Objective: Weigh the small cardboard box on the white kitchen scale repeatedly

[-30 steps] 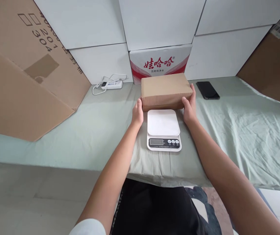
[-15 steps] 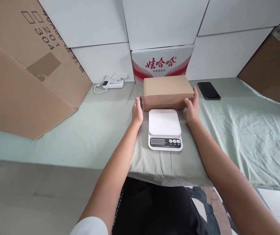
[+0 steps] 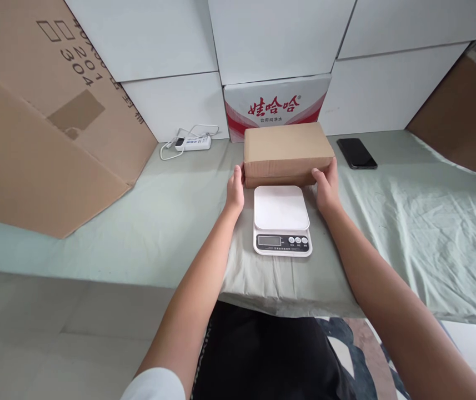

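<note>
A closed brown cardboard box sits just behind a white kitchen scale, its right end slightly raised. My right hand grips the box's right end, thumb on the front face and fingers around the side, partly hidden. At the left end, my left hand is pressed against the box with the thumb up; its other fingers are mostly hidden. The scale's platform carries nothing, and its display looks blank.
Behind the box stands a white and red carton against white panels. A black phone lies to the right, a white power strip with cable to the left. Large cardboard sheets flank the green cloth-covered table.
My left hand has closed in on the box's left end. The right fingers have slid lower around the right end, which has tipped up a little.
</note>
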{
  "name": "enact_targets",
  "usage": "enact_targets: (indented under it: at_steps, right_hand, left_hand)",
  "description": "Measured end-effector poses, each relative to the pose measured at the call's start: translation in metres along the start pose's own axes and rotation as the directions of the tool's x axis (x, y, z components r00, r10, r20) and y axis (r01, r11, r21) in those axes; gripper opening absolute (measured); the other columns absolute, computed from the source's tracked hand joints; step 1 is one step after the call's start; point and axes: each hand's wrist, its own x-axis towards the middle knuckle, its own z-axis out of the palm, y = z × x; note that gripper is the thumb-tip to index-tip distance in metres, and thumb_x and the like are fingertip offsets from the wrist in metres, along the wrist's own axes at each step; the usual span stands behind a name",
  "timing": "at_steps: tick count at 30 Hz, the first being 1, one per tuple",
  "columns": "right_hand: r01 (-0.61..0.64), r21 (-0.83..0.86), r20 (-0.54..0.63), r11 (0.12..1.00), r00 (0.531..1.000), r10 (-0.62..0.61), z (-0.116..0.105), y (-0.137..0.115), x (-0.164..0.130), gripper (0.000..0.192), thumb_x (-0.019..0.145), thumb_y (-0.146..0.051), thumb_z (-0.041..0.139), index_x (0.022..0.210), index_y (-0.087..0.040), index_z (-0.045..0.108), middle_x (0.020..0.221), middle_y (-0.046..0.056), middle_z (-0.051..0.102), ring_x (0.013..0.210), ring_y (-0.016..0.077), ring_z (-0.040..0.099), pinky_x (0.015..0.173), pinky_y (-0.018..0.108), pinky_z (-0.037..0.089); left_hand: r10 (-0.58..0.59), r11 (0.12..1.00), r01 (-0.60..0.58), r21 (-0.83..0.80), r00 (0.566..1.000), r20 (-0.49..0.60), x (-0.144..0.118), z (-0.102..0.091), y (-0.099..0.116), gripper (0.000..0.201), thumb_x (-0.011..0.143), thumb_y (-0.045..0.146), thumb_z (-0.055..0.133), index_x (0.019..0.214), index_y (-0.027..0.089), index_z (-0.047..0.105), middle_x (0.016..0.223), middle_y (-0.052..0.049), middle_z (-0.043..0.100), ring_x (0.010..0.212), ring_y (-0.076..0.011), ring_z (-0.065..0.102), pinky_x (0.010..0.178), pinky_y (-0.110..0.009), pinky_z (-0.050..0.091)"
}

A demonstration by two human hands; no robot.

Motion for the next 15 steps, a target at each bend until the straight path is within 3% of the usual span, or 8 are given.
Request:
enact_targets:
  at_steps: [4, 8, 12, 15]
  right_hand:
    - [0.068, 0.005, -0.022, 0.998, 0.997, -0.068, 0.003, -0.009, 0.000, 0.108, 0.079, -0.082, 0.067, 0.171, -0.031, 0.043, 0.186, 0.013, 0.046, 0.179, 0.0400, 0.036, 0.152, 0.067, 0.021]
    - [0.108, -0.019, -0.011, 0.994, 0.994, -0.108, -0.001, -0.033, -0.003, 0.120, 0.080, -0.090, 0.064, 0.179, -0.032, 0.033, 0.190, 0.012, 0.039, 0.183, 0.0414, 0.028, 0.153, 0.069, 0.018]
    - [0.154, -0.010, 0.031, 0.988, 0.988, -0.154, -0.020, -0.063, -0.027, 0.115, 0.084, -0.090, 0.067, 0.181, -0.043, 0.027, 0.196, 0.005, 0.030, 0.184, 0.0410, 0.029, 0.151, 0.070, 0.027]
    - [0.168, -0.004, 0.066, 0.986, 0.984, -0.167, -0.036, -0.072, -0.059, 0.111, 0.089, -0.085, 0.070, 0.182, -0.045, 0.025, 0.196, 0.004, 0.028, 0.184, 0.0413, 0.030, 0.150, 0.072, 0.029]
  left_hand:
    - [0.044, 0.997, -0.045, -0.057, 0.999, -0.024, -0.005, 0.001, 0.011, 0.099, 0.093, 0.102, 0.049, 0.145, 0.023, 0.078, 0.166, -0.015, 0.074, 0.168, -0.0390, 0.059, 0.138, -0.051, 0.050]
    - [0.126, 0.991, -0.127, -0.033, 0.991, -0.041, -0.014, -0.002, 0.033, 0.100, 0.090, 0.104, 0.051, 0.142, 0.024, 0.081, 0.165, -0.015, 0.075, 0.166, -0.0384, 0.060, 0.138, -0.049, 0.050]
    - [0.174, 0.984, -0.176, -0.036, 0.983, -0.052, -0.052, -0.014, 0.062, 0.091, 0.096, 0.096, 0.054, 0.143, 0.023, 0.082, 0.162, -0.016, 0.076, 0.164, -0.0391, 0.063, 0.137, -0.050, 0.052]
    - [0.157, 0.987, -0.158, -0.014, 0.987, -0.045, -0.091, -0.025, 0.071, 0.079, 0.102, 0.088, 0.057, 0.141, 0.025, 0.083, 0.159, -0.015, 0.079, 0.162, -0.0389, 0.065, 0.135, -0.051, 0.054]
